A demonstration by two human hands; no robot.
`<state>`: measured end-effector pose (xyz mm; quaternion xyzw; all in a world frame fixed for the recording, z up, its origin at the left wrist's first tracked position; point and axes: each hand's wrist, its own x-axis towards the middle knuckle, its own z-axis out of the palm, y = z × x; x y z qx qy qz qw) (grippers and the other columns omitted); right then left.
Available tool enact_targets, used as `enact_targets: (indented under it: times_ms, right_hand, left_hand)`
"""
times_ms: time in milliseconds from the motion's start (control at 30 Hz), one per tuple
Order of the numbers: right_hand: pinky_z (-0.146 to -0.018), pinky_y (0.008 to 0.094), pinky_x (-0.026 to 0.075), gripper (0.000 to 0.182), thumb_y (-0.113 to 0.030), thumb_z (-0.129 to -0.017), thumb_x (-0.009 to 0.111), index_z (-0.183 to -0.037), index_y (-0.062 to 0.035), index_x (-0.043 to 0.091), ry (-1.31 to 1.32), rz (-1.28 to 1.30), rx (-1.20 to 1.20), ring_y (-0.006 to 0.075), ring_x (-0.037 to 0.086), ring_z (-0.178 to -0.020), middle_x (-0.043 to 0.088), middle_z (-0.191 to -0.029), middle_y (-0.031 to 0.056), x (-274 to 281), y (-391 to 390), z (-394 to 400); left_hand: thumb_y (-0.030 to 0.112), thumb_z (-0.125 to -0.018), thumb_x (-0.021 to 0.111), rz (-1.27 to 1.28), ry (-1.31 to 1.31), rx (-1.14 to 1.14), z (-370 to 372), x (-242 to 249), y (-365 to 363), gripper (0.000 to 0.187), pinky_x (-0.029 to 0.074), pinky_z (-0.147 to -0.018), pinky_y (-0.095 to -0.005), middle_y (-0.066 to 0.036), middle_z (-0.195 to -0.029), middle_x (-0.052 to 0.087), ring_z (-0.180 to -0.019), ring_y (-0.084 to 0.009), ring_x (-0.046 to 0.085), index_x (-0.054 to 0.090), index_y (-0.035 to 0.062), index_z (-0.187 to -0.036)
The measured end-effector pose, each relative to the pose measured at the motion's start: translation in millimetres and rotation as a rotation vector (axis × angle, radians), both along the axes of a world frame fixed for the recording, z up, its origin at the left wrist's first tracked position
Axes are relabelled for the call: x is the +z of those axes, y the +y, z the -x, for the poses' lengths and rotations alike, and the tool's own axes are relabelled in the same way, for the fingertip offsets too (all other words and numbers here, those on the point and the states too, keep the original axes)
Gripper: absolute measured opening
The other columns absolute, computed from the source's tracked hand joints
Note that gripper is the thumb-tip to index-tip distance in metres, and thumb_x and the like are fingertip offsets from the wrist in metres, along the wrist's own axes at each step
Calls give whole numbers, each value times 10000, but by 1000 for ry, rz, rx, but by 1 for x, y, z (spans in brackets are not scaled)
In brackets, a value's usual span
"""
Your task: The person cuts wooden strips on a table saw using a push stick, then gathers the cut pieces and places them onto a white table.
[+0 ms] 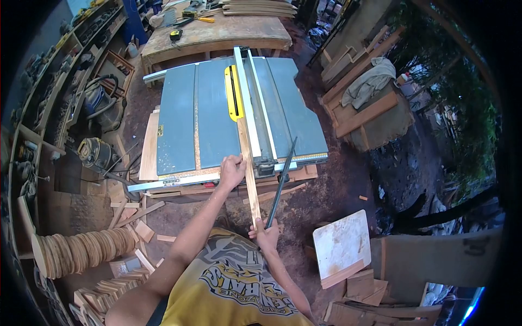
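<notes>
A long narrow wood strip [250,182] lies along the fence [248,100] of a table saw [217,117], its far end close to the yellow insert plate [232,89]. My left hand [232,171] is closed, with curled fingers pressed to the strip's left side at the table's front edge. At the strip's near end is my right hand [265,237], fingers closed around it. A thin dark stick [281,183] also rises from this hand, slanting over the front right of the saw table. The blade cannot be made out.
Behind the saw stands a workbench [217,33] with a tape measure [175,35] and stacked boards. Shop vacuums [98,154] stand at left, near stacked round wood discs [81,252]. Offcuts lie on the floor. A white board [342,244] leans at right.
</notes>
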<state>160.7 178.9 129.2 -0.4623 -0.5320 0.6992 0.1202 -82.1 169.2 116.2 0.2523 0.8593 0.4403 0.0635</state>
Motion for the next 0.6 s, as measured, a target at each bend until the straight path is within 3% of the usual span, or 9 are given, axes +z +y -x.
enact_targets:
  times_ms: [200,600]
  right_hand:
    - [-416,287,518,295,-207,-938,626,-975,-54,377,-6,4,-8,188,628,-485,635,-706,152,3,3,7]
    - [-412,287,511,318,-205,-930,637,-1012,-50,372,1,-19,-12,190,627,-487,628,-711,146,-4,11,28]
  left_hand:
    - [222,-879,606,50,53,58,5,-5,4,274,372,-860,-430,-132,-928,642,-958,-318,530,712,33,-1045]
    - [254,-875,601,71,59,111,20,-2,16,294,319,-881,-436,-109,-973,654,-977,-291,516,721,55,-1056]
